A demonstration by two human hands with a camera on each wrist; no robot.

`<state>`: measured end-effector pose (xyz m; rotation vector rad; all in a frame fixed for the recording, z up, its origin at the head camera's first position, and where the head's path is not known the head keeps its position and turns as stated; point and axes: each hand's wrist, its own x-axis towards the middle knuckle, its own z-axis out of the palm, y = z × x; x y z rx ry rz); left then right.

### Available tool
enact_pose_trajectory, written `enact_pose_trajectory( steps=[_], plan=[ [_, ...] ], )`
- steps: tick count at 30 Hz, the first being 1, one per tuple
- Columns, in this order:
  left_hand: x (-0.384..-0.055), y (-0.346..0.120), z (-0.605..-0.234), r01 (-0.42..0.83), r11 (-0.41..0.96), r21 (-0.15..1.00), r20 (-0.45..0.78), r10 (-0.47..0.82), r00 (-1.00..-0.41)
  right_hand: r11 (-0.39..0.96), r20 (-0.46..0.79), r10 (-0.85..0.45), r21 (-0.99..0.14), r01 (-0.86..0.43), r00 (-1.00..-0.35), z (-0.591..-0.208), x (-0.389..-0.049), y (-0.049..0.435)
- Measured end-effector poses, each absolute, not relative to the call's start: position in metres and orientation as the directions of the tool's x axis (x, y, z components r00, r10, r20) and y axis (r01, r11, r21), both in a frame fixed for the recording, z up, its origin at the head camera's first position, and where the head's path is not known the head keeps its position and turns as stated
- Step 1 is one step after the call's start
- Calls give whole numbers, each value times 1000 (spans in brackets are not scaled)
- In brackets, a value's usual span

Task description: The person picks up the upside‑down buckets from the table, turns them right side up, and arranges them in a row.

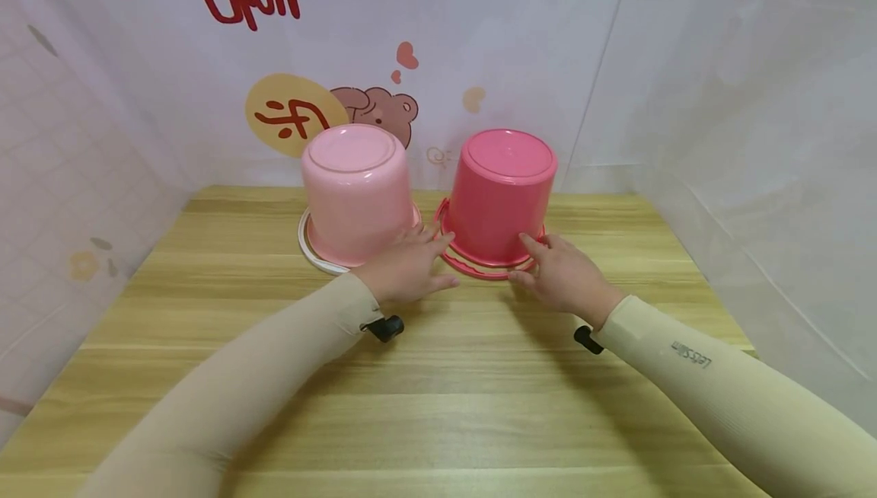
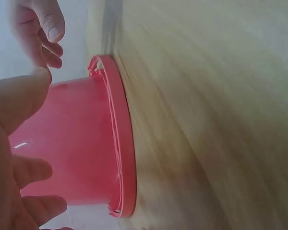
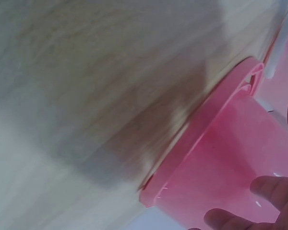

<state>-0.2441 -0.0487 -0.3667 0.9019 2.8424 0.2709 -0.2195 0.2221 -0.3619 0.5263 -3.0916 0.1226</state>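
Two buckets stand upside down side by side at the back of the table. The hot-pink bucket (image 1: 503, 201) is on the right, its pink handle (image 1: 479, 272) lying round its rim on the tabletop. To its left is the light-pink bucket (image 1: 356, 201) with a white handle (image 1: 315, 256). My left hand (image 1: 407, 266) reaches in front of the gap between them, fingers spread toward the hot-pink bucket's left side. At that bucket's right front, my right hand (image 1: 565, 273) has its fingers extended, fingertips right at the wall near the rim. Neither hand is curled round anything.
A wood-grain table (image 1: 438, 407) spreads out in front of the buckets. Behind them hangs a white backdrop (image 1: 521, 49) with red lettering and a cartoon bear (image 1: 384, 113). White sheeting also closes in the left and right sides.
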Motion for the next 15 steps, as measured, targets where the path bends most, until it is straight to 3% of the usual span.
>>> enact_pose_trajectory(
  steps=[6, 15],
  plan=[
    [-252, -43, -371, 567, 796, 212, -112, 596, -795, 912, 61, -407, -34, -410, -911, -370, -225, 228],
    [-258, -33, -376, 579, 784, 223, -146, 615, -775, 914, 4, -402, -48, -402, -915, -379, -232, 230]
  ],
)
